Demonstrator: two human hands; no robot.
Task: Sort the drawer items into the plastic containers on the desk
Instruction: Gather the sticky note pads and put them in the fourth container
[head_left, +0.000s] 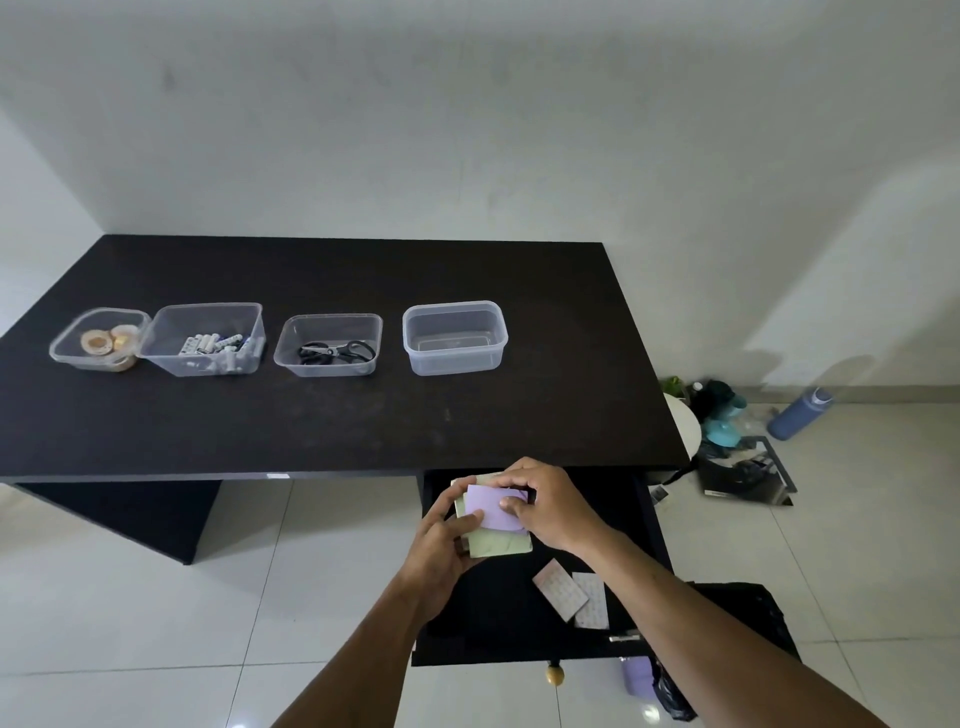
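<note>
Pickup step: sticky-note stack (492, 512) is held over the open drawer (655, 525), left hand (441, 543) and right hand (548, 506) fingers curled round it; carry to the empty rightmost container (455, 338) on the table (363, 421) is judged needed next.

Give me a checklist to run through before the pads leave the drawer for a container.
1. Grip on the pad stack: left hand and right hand both hold it. Ok.
2. Purple pad on top pinned by the thumbs. Ok.
3. A free container: the rightmost container holds nothing. Ok.
4. Path across the desk to that container is bare. Ok.
5. Drawer emptied: two sheets lie in it. Not ok.
6. Number of pads in the stack. Cannot tell.
</note>
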